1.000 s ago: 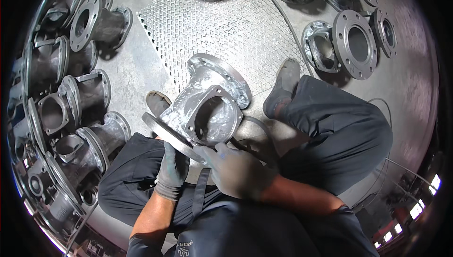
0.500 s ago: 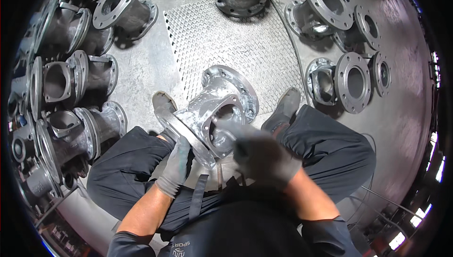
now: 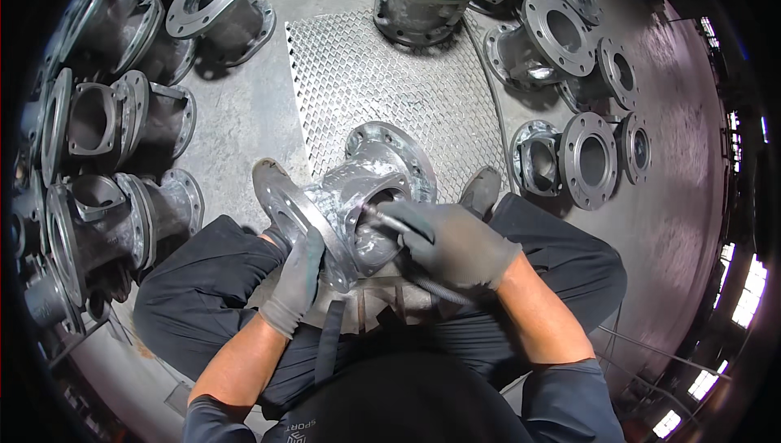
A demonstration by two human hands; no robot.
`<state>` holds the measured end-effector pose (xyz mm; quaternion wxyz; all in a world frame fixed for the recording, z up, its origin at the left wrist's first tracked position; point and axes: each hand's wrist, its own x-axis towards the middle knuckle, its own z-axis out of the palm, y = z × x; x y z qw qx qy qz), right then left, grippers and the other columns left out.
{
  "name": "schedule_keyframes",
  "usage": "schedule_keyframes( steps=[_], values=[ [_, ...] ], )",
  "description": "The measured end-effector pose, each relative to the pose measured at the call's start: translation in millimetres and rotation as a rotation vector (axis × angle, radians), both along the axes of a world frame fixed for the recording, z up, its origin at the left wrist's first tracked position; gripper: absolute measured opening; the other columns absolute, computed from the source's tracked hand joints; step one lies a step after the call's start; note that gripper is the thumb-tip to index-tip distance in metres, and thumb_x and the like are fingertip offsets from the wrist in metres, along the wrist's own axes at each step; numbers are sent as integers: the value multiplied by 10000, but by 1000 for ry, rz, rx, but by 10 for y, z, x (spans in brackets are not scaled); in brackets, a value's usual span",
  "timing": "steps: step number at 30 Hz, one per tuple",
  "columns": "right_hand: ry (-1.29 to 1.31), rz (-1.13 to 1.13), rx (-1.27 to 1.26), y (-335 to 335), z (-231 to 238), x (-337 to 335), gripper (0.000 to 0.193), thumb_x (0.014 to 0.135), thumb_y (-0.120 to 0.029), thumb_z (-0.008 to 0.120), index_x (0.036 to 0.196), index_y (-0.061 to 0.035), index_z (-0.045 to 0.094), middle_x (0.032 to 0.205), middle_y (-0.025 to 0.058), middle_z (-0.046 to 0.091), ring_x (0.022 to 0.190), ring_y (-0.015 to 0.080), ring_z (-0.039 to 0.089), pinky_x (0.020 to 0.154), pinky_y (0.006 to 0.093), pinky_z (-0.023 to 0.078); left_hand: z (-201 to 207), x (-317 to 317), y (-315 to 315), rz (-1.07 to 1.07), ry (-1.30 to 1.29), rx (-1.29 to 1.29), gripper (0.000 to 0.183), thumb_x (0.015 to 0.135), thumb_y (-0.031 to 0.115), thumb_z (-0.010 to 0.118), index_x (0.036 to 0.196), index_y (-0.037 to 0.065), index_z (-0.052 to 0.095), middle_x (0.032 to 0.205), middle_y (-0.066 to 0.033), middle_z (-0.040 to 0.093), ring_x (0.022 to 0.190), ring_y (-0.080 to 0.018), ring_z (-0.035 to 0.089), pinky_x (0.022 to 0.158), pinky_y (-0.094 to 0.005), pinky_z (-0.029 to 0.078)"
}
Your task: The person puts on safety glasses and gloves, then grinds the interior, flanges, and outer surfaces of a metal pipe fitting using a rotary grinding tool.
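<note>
Cast grey flanged valve body (image 3: 358, 199), rough matte metal with round bolt-holed flanges and a square side opening, lies tilted between the seated person's knees at the near edge of a diamond-mesh steel grating (image 3: 382, 77). Left hand (image 3: 297, 276), in a grey knit glove, clasps the rim of the near flange; right hand (image 3: 451, 240), gloved alike, is closed around a slim rod-like tool (image 3: 389, 219) whose tip pokes into the side opening. Similar dull cast flanged bodies (image 3: 586, 158) ring the concrete floor (image 3: 236, 117), left, top and right.
</note>
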<state>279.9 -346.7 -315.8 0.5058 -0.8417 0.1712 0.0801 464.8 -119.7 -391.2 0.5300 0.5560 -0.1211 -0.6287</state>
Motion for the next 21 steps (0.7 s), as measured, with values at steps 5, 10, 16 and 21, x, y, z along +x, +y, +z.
schedule_keyframes(
  steps=[5,10,16,21],
  values=[
    [51,-54,-24,4,-65,13,493,1012,-165,598,1500,-100,577,1332,232,702,1188,434,681,1038,486,542,42,16,-37,67,29,11,765,1150,608,364,1598,-10,415,1496,-119,585,1348,-219,581,1152,-377,479],
    [94,4,-37,60,21,69,456,1051,-208,571,1499,-121,594,1325,206,710,1165,428,688,1013,485,554,-14,-18,-31,112,-52,-5,730,1167,570,359,1561,-38,455,1444,-128,613,1304,-204,590,1153,-362,471],
    [87,2,-2,142,180,129,445,1042,-159,541,1477,-89,606,1277,227,721,1159,428,691,992,502,549,-101,50,-30,38,-54,45,764,1140,609,413,1611,7,417,1485,-115,608,1334,-223,605,1127,-374,500],
    [246,223,-140,120,374,267,551,974,-107,553,1524,-94,557,1182,262,717,1082,431,703,951,521,551,-69,52,-41,85,13,100,739,1139,599,437,1606,26,429,1475,-107,606,1334,-214,598,1116,-372,510]
  ],
)
